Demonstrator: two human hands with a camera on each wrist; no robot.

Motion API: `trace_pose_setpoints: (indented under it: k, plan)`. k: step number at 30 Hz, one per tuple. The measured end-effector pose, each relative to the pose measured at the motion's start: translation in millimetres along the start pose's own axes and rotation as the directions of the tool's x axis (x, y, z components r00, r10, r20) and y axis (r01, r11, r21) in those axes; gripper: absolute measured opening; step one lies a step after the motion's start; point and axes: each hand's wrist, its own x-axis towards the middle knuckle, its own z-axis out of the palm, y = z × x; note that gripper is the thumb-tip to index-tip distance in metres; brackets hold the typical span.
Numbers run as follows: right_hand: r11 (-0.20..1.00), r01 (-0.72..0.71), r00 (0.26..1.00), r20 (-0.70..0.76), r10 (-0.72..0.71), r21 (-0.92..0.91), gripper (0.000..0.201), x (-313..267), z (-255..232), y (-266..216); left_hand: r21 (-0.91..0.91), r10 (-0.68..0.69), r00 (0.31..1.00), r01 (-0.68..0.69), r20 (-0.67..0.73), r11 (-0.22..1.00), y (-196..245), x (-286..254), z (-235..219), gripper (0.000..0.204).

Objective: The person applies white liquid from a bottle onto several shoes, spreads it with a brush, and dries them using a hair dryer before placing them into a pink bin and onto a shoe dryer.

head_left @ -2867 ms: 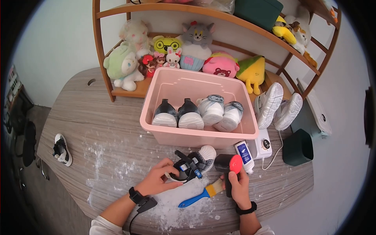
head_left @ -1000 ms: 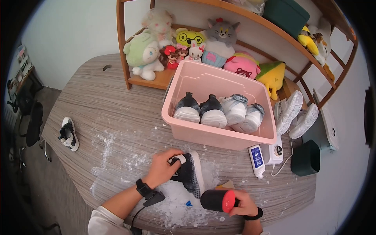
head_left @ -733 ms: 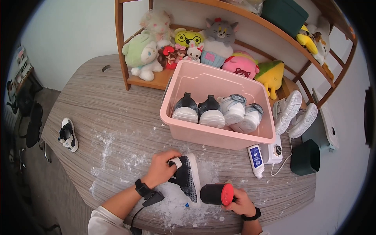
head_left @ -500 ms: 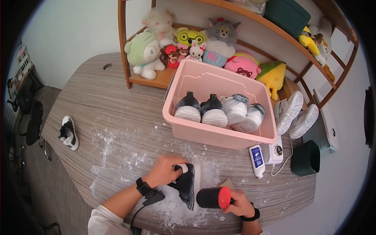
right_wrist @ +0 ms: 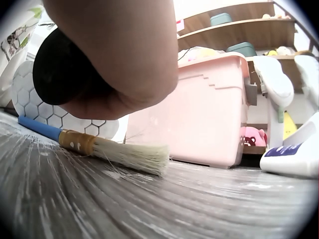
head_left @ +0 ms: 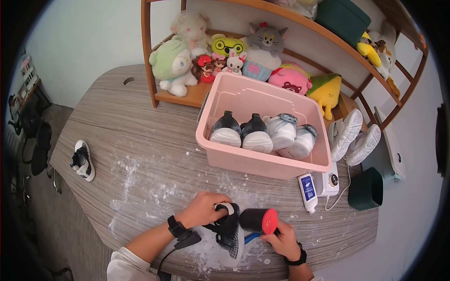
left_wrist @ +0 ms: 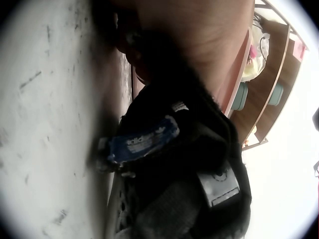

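Observation:
My left hand (head_left: 204, 210) grips a black-and-white sneaker (head_left: 228, 236) by its collar, holding it on its side over the powdery tabletop. Its hexagon-patterned sole (right_wrist: 27, 92) shows in the right wrist view, and a blue-labelled strap (left_wrist: 142, 144) in the left wrist view. In my right hand (head_left: 286, 242) is the handle of a black hair dryer (head_left: 253, 220) with a red round end. The dryer's other end is right at the sneaker's sole. Below the dryer lies a paintbrush (right_wrist: 132, 154) with a blue handle, partly hidden in the head view.
A pink bin (head_left: 267, 164) holding several shoes stands behind. White shoes (head_left: 351, 136), a white bottle (head_left: 308, 193) and a dark green container (head_left: 365, 189) are at the right. Another small sneaker (head_left: 82, 160) sits at far left. Plush toys (head_left: 171, 65) fill the shelf.
The sneaker has turned onto its side, sole facing right, and lately shifted slightly towards me. The dryer, earlier held upright, now lies level and has moved up along the sole.

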Motion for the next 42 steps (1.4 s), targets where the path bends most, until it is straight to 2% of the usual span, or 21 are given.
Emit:
trace_pose_setpoints:
  k: [2, 3, 5, 6, 8, 9, 11, 15, 17, 18, 20, 21, 23, 28, 31, 33, 37, 39, 42]
  plan:
    - [0.988, -0.152, 0.983, -0.107, 0.150, -0.014, 0.044, 3, 6, -10, -0.028, -0.041, 0.999, 0.041, -0.013, 0.999, 2, -1, 1, 0.028]
    - [0.988, -0.154, 0.983, -0.104, 0.151, -0.014, 0.044, 4, 8, -11, -0.030, -0.045, 0.999, 0.044, -0.014, 0.999, 2, -1, 1, 0.028]
    - [0.998, -0.011, 0.990, -0.144, 0.002, -0.058, 0.042, 8, 10, -12, -0.032, -0.066, 0.998, 0.065, -0.001, 0.997, 4, 0, -1, 0.028]
    - [0.998, -0.005, 0.990, -0.143, -0.003, -0.059, 0.042, 8, 8, -10, -0.029, -0.063, 0.998, 0.063, -0.005, 0.998, 4, 0, -2, 0.028]
    - [0.987, 0.116, 0.992, -0.039, -0.121, -0.110, 0.039, 8, 0, -6, -0.036, -0.076, 0.997, 0.075, -0.004, 0.997, 3, 0, -1, 0.026]
    - [0.987, 0.118, 0.992, -0.040, -0.123, -0.111, 0.039, 8, -5, -7, -0.035, -0.073, 0.997, 0.073, -0.005, 0.997, 3, 1, -1, 0.026]
    - [0.997, 0.082, 0.989, 0.121, -0.083, 0.016, 0.036, 7, -13, -13, -0.055, -0.095, 0.995, 0.096, 0.009, 0.994, 1, 1, 0, 0.026]
    - [0.997, 0.029, 0.986, 0.159, -0.040, 0.073, 0.032, 2, -17, -10, -0.075, -0.125, 0.992, 0.125, 0.007, 0.989, 3, 0, 1, 0.026]
    - [0.998, -0.023, 0.995, 0.096, 0.019, 0.050, 0.031, 2, -14, -13, -0.081, -0.125, 0.992, 0.126, 0.015, 0.989, 3, 1, 0, 0.026]
    - [0.999, -0.017, 0.995, 0.096, 0.012, 0.049, 0.031, 5, -11, -14, -0.077, -0.122, 0.992, 0.123, 0.010, 0.989, 3, 1, -1, 0.026]
    - [0.999, 0.039, 0.998, -0.053, -0.040, -0.029, 0.030, 10, -5, -13, -0.047, -0.068, 0.998, 0.068, 0.002, 0.997, 1, 1, 0, 0.027]
    - [0.999, 0.043, 0.998, -0.054, -0.045, -0.032, 0.030, 11, -5, -8, -0.046, -0.064, 0.998, 0.063, -0.001, 0.997, 0, 1, 1, 0.027]
    - [0.986, -0.165, 0.980, -0.103, 0.167, 0.026, 0.028, 13, -3, 2, -0.057, -0.025, 1.000, 0.024, -0.008, 0.998, -5, 1, 3, 0.027]
    - [0.988, -0.136, 0.978, -0.168, 0.123, -0.068, 0.028, 32, -5, -3, -0.049, -0.015, 1.000, 0.015, 0.004, 0.999, -8, 0, 2, 0.026]
    - [0.981, -0.193, 0.978, -0.085, 0.189, -0.035, 0.030, 46, -16, -10, -0.058, -0.002, 1.000, 0.003, 0.014, 0.998, -11, -1, 2, 0.026]
    - [0.957, -0.235, 0.971, 0.010, 0.240, -0.168, 0.035, 58, -25, -20, -0.066, 0.023, 1.000, -0.022, 0.014, 0.998, -14, -1, 4, 0.026]
    - [0.951, -0.277, 0.953, 0.089, 0.291, -0.140, 0.040, 80, -33, -33, -0.018, 0.054, 0.998, -0.053, 0.018, 0.998, -13, 0, 3, 0.025]
    - [0.930, -0.331, 0.925, 0.142, 0.353, -0.157, 0.046, 91, -33, -44, -0.008, 0.047, 0.999, -0.047, 0.024, 0.999, -12, -1, 2, 0.025]
    - [0.915, -0.336, 0.905, 0.194, 0.379, -0.221, 0.049, 105, -32, -50, 0.001, 0.059, 0.998, -0.059, 0.017, 0.998, -14, -1, 2, 0.023]
